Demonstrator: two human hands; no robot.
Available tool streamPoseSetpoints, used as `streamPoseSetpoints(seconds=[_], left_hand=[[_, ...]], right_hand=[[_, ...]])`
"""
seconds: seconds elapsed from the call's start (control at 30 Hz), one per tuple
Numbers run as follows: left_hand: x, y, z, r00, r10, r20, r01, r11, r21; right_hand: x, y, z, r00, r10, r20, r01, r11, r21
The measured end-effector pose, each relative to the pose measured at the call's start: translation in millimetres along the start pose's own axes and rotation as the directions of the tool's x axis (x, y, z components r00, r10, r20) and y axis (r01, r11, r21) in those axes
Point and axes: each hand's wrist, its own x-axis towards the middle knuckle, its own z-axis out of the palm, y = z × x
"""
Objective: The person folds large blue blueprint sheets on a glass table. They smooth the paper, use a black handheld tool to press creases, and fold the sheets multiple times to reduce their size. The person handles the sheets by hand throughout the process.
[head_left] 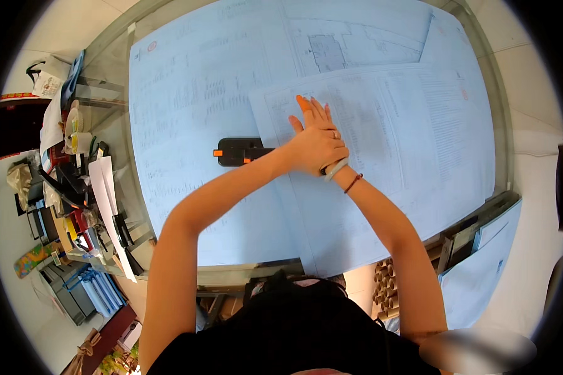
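Note:
My left hand (319, 147) lies across the back of my right hand, its fingers wrapped round it near the wrist. A ring shows on one of its fingers. My right hand (309, 114) has its fingers stretched out toward the far side, with an orange finger cot (303, 104) on one of them. On the right wrist are a pale bangle (336, 170) and a dark red bracelet (354, 183). Both hands are over large blue printed drawing sheets (381, 144). Left of them, a black stapler-like tool (231, 152) with orange parts lies on the paper, partly hidden by my left forearm.
The sheets cover a glass-topped table (109, 59). Along its left side are white papers (106, 194), tape rolls (80, 142) and assorted tools. Blue folders (100, 294) stand lower left. Cardboard tubes (386, 290) and more blue sheets (481, 262) are at the near right.

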Motion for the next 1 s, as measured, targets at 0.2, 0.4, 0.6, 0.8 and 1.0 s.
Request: streamPoseSetpoints(seconds=[0.2, 0.4, 0.6, 0.8, 1.0], left_hand=[[11, 10, -6, 0.961, -0.132, 0.243, 0.077, 0.971, 0.227], [15, 45, -72, 0.992, 0.029, -0.119, -0.017, 0.994, 0.104], [-125, 47, -72, 0.605, -0.779, 0.165, 0.780, 0.621, 0.076], [-250, 133, -71, 0.412, -0.895, -0.172, 0.910, 0.393, 0.133], [-404, 271, -77, -0.199, -0.869, -0.454, 0.980, -0.185, -0.076]], right_hand=[[-4, 12, 11, 0.996, 0.067, -0.064, -0.068, 0.998, -0.013], [14, -17, -41, 0.959, 0.181, -0.220, 0.038, 0.686, 0.726], [-19, -74, -135, 0.884, 0.428, -0.190, -0.144, 0.635, 0.759], [-142, 39, -173, 0.882, 0.327, -0.339, -0.046, 0.776, 0.629], [-282, 71, -206, 0.758, 0.623, -0.196, -0.409, 0.687, 0.600]])
